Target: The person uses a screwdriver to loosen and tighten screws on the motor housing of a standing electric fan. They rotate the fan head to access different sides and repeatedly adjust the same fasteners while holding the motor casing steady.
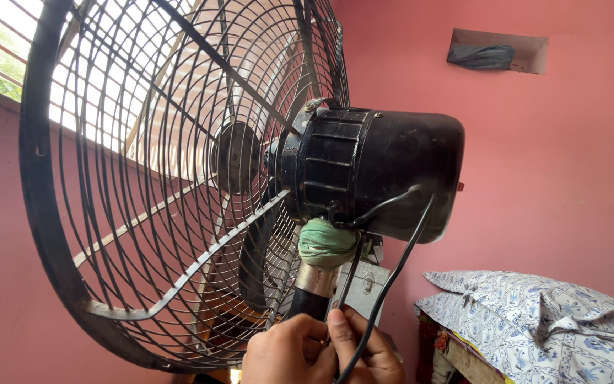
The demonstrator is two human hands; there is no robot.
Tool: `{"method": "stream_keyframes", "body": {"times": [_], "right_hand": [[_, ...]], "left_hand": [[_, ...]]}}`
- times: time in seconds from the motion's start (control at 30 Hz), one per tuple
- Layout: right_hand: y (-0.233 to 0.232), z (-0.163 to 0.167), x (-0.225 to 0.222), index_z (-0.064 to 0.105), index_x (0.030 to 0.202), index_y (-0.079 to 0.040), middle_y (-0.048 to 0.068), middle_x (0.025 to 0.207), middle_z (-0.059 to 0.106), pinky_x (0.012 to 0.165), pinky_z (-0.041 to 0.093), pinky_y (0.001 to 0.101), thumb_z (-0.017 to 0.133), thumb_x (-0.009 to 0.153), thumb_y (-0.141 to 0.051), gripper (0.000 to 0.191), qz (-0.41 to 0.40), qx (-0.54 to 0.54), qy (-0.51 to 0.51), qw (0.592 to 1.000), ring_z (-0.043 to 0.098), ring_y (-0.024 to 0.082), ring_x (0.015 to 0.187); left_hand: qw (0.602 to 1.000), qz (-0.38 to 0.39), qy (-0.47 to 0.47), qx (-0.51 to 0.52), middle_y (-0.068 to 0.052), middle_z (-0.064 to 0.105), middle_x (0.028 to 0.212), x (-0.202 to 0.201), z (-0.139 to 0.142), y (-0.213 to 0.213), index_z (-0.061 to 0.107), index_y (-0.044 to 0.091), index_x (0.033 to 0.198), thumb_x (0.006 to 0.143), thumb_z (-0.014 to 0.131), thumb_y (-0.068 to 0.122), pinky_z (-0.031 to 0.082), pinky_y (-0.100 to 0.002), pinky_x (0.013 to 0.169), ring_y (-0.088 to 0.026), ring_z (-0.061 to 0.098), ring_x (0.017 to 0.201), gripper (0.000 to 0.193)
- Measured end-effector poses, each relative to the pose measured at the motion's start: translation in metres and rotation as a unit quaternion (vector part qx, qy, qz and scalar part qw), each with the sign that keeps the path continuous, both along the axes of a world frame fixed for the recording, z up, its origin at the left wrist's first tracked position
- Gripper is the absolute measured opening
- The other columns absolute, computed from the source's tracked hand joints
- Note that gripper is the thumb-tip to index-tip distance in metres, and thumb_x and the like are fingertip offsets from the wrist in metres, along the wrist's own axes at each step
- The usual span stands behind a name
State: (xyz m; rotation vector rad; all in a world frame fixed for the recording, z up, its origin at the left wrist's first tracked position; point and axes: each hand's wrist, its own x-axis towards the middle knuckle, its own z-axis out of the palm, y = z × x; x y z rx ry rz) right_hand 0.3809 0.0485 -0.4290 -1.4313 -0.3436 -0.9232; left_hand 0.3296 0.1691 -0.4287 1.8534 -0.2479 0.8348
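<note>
below the ribbed black motor housing, both hands clench the fan's round metal pole.

Large black wire-guard pedestal fan fills frame from 9 to 12 o'clock. Black ribbed motor housing behind guard, at centre. Green cloth wrap directly under housing, on top of metal stand pole. Thin black cable drops from housing toward 6 o'clock, beside pole. Left hand and right hand together at pole base, 6 o'clock, touching. Grey metal box behind pole. Blue-patterned white pillow on bed at 4 o'clock. Wall niche with dark bag at 1 o'clock.
</note>
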Motion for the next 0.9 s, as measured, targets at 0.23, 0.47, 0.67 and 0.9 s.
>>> {"method": "stream_keyframes", "body": {"times": [0.23, 0.47, 0.67, 0.9], "right_hand": [[0.007, -0.001, -0.001, 0.084, 0.1, -0.002, 0.013, 0.09, 0.084, 0.081, 0.061, 0.0327, 0.08, 0.085, -0.028, 0.03, 0.029, 0.032, -0.027, 0.999, 0.079, 0.018, 0.087], [0.001, 0.003, -0.006, 0.084, 0.103, -0.004, 0.013, 0.092, 0.085, 0.081, 0.062, 0.0333, 0.076, 0.084, -0.027, 0.03, 0.066, 0.009, -0.029, 0.997, 0.079, 0.018, 0.089], [0.005, 0.009, -0.015, 0.083, 0.102, -0.003, 0.014, 0.091, 0.083, 0.083, 0.061, 0.0352, 0.079, 0.086, -0.03, 0.032, 0.058, 0.036, 0.044, 0.997, 0.078, 0.019, 0.09], [0.005, 0.002, -0.005, 0.084, 0.1, 0.0, 0.013, 0.086, 0.083, 0.081, 0.061, 0.0326, 0.082, 0.085, -0.027, 0.031, 0.026, 0.025, 0.006, 0.999, 0.078, 0.016, 0.085]], "left_hand": [[1.0, 0.021, -0.018, -0.009, -0.005, 0.081, 0.079, -0.004, -0.001, 0.001, 0.08, 0.018, 0.099, 0.077, 0.08, 0.032, 0.063, -0.031, 0.083, -0.016, 0.081, 0.081, 0.026], [0.997, 0.046, -0.009, 0.057, -0.006, 0.079, 0.082, -0.011, 0.003, 0.0, 0.081, 0.026, 0.105, 0.081, 0.076, 0.034, 0.06, -0.035, 0.086, -0.02, 0.079, 0.086, 0.025], [0.999, 0.05, 0.013, 0.013, -0.001, 0.081, 0.078, -0.015, 0.005, 0.001, 0.08, 0.022, 0.094, 0.076, 0.079, 0.036, 0.062, -0.029, 0.083, -0.014, 0.082, 0.08, 0.022], [0.998, 0.054, -0.008, 0.031, -0.004, 0.079, 0.08, -0.012, 0.001, -0.001, 0.081, 0.023, 0.099, 0.079, 0.077, 0.031, 0.061, -0.034, 0.085, -0.018, 0.08, 0.083, 0.023]]}}
